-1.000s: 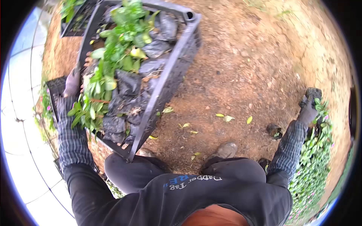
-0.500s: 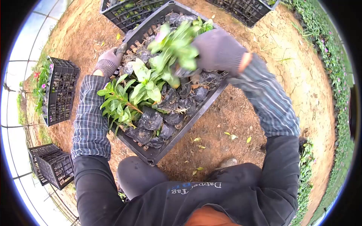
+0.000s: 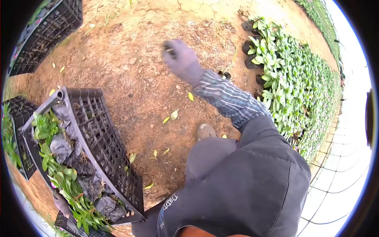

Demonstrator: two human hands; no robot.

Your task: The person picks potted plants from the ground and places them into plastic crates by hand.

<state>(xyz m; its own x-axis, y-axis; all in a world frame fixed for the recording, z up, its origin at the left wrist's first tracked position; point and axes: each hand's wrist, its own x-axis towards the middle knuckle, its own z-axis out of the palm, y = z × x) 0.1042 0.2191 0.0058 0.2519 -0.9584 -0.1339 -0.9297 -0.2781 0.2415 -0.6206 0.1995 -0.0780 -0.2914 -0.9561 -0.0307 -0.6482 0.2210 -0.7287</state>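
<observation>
My right hand (image 3: 180, 59), in a grey-purple glove, is held over the bare soil with its fingers curled. A dark patch shows at the fingertips; whether it is glove or a held thing is unclear. At the lower left stands a black plastic crate (image 3: 104, 134) filled with leafy seedlings (image 3: 65, 177) whose roots sit in dark plastic bags (image 3: 92, 185). My left hand (image 3: 61, 203) shows in part at the crate's far rim, mostly covered by leaves, with its fingers hidden.
A block of green potted seedlings (image 3: 296, 79) stands on the ground at the right, dark bags along its near edge. Other black crates (image 3: 47, 35) stand at the upper left and left. Loose leaves (image 3: 174, 115) lie on the soil, and a shoe (image 3: 206, 131) shows below.
The view has swung right, bringing the seedling block into sight and shifting the crate lower left. My right hand has left the crate; the leafy seedling it held no longer shows in it.
</observation>
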